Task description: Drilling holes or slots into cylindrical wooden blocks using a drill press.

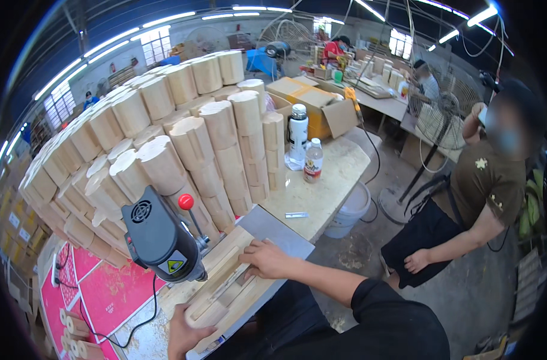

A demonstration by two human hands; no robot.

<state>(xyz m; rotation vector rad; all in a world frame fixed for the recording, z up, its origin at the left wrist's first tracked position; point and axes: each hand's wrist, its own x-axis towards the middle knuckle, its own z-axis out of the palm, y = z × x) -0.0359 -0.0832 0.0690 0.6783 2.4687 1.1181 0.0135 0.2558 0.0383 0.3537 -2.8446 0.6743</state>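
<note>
A dark grey bench drill (162, 234) with a red-knobbed lever (186, 202) stands over a long pale wooden piece (228, 294). That piece has a groove along its middle and lies at a slant on the bench beneath the drill. My left hand (184, 333) grips its near left end, the thumb laid over the edge and the other fingers largely hidden. At the other end, my right hand (266, 259) is closed on the wood with bent fingers. Whether the piece is one part or a blank in a jig, I cannot tell.
Tall stacks of wooden blocks (192, 144) rise behind the drill. A white flask (297, 135) and a plastic bottle (313, 161) stand beside an open carton (339, 117). Small cylinders (75, 327) lie at left near a black cable (135, 330). A person (474, 180) stands at right by a fan (444, 114).
</note>
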